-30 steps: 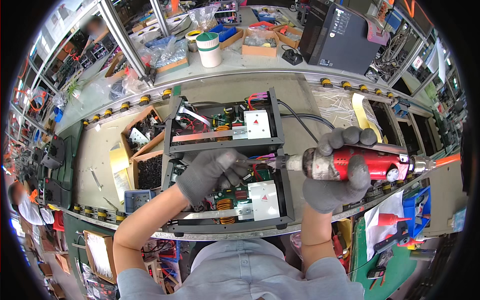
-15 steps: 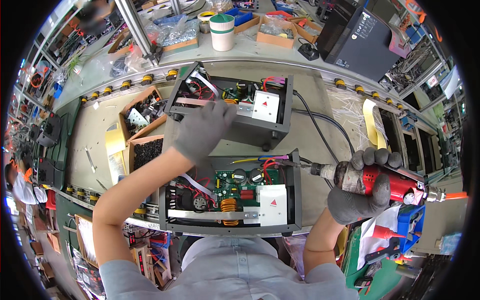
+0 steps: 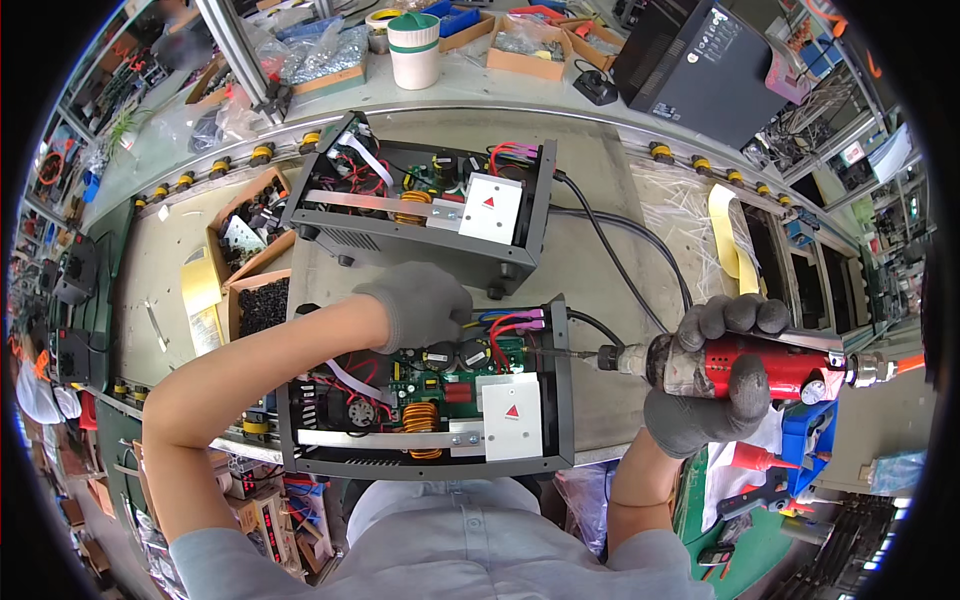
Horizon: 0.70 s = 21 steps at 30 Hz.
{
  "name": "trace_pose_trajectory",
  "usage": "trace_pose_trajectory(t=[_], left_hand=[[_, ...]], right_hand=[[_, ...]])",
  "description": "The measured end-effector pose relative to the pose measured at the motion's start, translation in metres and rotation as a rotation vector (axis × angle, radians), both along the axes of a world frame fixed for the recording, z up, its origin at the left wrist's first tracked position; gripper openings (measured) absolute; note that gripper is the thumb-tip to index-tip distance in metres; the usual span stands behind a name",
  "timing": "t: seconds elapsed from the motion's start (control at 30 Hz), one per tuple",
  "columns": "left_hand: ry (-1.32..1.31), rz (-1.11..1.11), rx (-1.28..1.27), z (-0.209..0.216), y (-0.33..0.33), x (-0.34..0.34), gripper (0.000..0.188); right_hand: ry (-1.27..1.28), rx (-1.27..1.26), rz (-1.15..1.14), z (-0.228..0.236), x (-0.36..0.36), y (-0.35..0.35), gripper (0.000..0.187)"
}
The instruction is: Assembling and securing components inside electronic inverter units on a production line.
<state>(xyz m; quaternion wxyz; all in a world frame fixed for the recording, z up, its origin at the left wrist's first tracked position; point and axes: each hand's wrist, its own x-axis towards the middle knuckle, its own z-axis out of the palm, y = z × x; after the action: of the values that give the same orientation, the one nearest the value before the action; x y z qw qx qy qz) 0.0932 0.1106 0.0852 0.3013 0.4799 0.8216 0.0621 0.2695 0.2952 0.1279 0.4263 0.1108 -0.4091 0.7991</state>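
Two dark metal unit housings with their tops off lie on the bench, one behind the other. Green circuit boards, a copper coil and red wires show inside the near housing (image 3: pixel 420 466). My left hand (image 3: pixel 425 305), in a grey glove, is at its far edge beside the wires (image 3: pixel 505 325). The fingers are curled down; what they hold, if anything, is hidden. In my gloved right hand (image 3: pixel 740 365) is a red air screwdriver (image 3: pixel 720 362), lying level. Its long bit points left over the near housing's right end. The far housing (image 3: pixel 400 245) is untouched.
Left of the housings stand a cardboard box of black screws (image 3: pixel 264 305) and a box of mixed parts (image 3: pixel 235 235). Black cables (image 3: pixel 640 240) run off the far housing's right side. A lidded cup (image 3: pixel 414 60) and a black computer case (image 3: pixel 690 70) stand behind the rail.
My left hand has come back from above the far housing to the near housing's far edge, its fingers more curled. The right hand keeps the screwdriver. The whole view has shifted slightly.
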Motion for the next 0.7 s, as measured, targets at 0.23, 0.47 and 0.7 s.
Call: trace_pose_trajectory(t=[0.23,0.47,0.7], left_hand=[[0.206,0.233,0.368,-0.032,0.009,0.007,0.016],[-0.528,0.833,0.294,-0.044,0.016,0.01,0.017],[-0.518,0.703,0.347,-0.059,0.013,0.01,0.019]], right_hand=[[-0.032,-0.01,-0.032,-0.002,-0.009,0.001,0.042],[-0.122,-0.08,-0.112,-0.017,-0.015,-0.009,0.046],[-0.259,0.053,-0.025,-0.011,-0.02,-0.013,0.042]])
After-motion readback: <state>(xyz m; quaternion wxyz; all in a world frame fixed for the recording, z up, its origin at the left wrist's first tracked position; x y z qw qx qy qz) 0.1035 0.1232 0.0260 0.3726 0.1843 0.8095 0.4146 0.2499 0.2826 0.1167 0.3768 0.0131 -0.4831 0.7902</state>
